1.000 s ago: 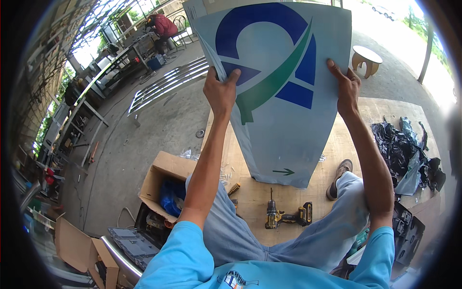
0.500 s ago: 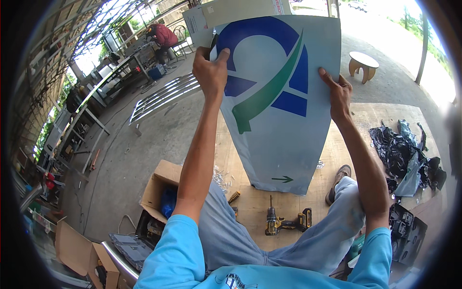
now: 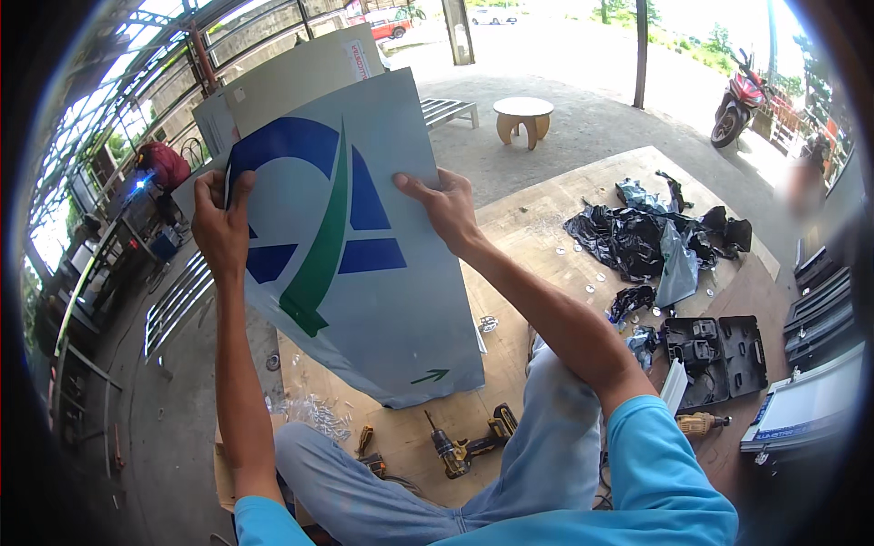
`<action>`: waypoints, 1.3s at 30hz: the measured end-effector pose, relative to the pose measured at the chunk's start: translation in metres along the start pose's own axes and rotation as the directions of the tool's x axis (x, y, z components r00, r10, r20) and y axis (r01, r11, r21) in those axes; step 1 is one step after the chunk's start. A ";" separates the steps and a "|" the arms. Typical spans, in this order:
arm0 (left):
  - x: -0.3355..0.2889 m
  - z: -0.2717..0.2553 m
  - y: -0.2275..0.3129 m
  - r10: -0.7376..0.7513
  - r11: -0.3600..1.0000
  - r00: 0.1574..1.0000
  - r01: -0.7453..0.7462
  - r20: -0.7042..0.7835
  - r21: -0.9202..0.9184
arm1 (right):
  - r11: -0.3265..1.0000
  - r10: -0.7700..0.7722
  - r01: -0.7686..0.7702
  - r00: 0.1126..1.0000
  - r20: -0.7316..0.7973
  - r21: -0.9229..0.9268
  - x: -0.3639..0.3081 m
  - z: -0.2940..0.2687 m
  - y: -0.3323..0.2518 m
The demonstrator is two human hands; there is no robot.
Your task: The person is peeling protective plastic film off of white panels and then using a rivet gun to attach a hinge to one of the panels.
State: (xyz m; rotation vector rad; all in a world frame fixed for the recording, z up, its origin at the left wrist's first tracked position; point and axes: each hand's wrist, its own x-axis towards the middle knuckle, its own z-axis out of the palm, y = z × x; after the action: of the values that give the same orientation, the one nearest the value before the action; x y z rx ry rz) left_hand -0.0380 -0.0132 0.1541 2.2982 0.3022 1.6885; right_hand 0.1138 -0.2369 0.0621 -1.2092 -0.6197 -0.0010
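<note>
At 10 o'clock, a co-worker [image 3: 166,168] in dark red, bright blue flash beside. Left hand [image 3: 223,218] pinching left edge of printed sheet. Cream board [image 3: 291,91], 11 o'clock behind sheet, carries white label [image 3: 359,62] with red print. Small loose hardware [image 3: 319,416] at 7. Printed sheet [image 3: 401,309], pale grey, bowed, tilted, held up left of centre: blue-and-green logo, green arrow [image 3: 431,375] low. Right hand [image 3: 446,209], noon, pinching right edge. Yellow-black drill [image 3: 452,455] at 6, round stool [image 3: 523,107] at 1, crumpled black plastic [image 3: 614,238] at 3, open tool case [image 3: 733,359] at 4, red motorcycle [image 3: 736,107] at 2. White panel [image 3: 810,400], far 4: blue lettering.
</note>
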 end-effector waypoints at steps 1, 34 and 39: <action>0.004 -0.004 0.005 -0.002 1.000 1.000 0.002 -0.002 0.000 | 1.000 0.000 0.000 1.000 0.002 -0.001 -0.001 -0.001 0.000; 0.044 0.094 0.061 0.507 0.743 0.832 -0.555 0.227 0.373 | 0.993 -0.084 0.090 0.993 -0.078 0.071 0.007 0.003 0.009; 0.015 0.106 0.119 0.578 0.768 0.802 -0.597 0.152 0.232 | 0.996 -0.044 0.047 0.998 -0.050 0.077 0.001 0.002 0.004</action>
State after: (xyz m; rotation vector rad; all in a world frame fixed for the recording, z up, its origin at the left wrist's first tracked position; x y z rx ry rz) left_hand 0.0681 -0.1307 0.1777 2.8648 -0.2661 1.9195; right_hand 0.1154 -0.2330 0.0593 -1.1164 -0.5998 -0.0437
